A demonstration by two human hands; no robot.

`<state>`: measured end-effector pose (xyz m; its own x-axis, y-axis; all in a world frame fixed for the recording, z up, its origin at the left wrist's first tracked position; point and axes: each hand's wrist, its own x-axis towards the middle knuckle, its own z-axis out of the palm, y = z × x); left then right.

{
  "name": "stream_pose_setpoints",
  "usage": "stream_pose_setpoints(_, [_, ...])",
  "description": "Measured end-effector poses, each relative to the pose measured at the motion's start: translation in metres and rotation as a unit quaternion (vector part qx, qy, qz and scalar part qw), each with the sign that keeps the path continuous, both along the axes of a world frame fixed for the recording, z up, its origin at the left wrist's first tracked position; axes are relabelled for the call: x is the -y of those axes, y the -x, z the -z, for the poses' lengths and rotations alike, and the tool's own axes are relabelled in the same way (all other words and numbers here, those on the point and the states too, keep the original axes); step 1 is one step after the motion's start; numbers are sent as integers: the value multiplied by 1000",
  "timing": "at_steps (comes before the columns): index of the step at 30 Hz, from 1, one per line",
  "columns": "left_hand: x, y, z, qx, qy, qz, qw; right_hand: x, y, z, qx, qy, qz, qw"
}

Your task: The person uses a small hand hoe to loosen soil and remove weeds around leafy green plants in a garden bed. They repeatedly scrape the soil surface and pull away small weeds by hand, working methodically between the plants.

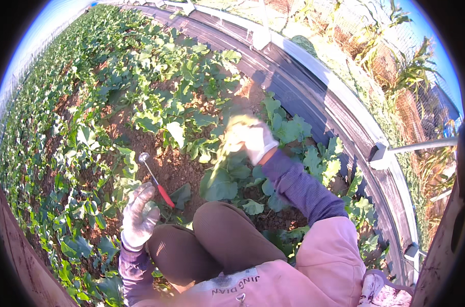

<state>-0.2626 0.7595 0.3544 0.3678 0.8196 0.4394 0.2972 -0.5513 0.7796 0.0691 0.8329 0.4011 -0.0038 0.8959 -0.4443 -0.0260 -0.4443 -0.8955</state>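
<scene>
My right hand (pixel 251 138), in a white glove, is blurred and closed around some pale green plant matter (pixel 223 147), held above the leafy plants in front of my right knee. My left hand (pixel 139 215), in a soiled whitish glove, is raised beside my left knee with its fingers partly curled; nothing can be made out in it. Just beyond it, a small hand tool with a red handle (pixel 165 196), a thin metal shaft and a rounded metal head lies on the brown soil (pixel 159 147) among the leaves. Broad green leaves (pixel 221 186) grow close below my right hand.
Rows of leafy green plants (pixel 83 103) stretch away at the left and ahead. Dark ground sheeting (pixel 294 96) and a pale curved rail (pixel 313 65) with brackets run along the right. Beyond them stand tall dry stalks (pixel 409 115) and a mesh fence.
</scene>
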Motion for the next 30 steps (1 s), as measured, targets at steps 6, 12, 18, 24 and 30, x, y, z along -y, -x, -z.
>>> stream_pose_setpoints(6, [-7,29,96,230,345,-143,899,-11,-94,-29,-279,-294,219,888])
stream_pose_setpoints(12, [-58,25,218,89,403,-249,876,91,109,41,-503,4,-3,864])
stream_pose_setpoints(18, [-94,16,290,-194,444,-330,810,113,160,36,-407,192,-307,838])
stream_pose_setpoints(24, [-100,-8,333,-261,521,-393,711,101,142,46,-483,218,-223,818])
stream_pose_setpoints(30, [-116,-8,319,-114,495,-449,735,104,136,56,-530,183,-205,802])
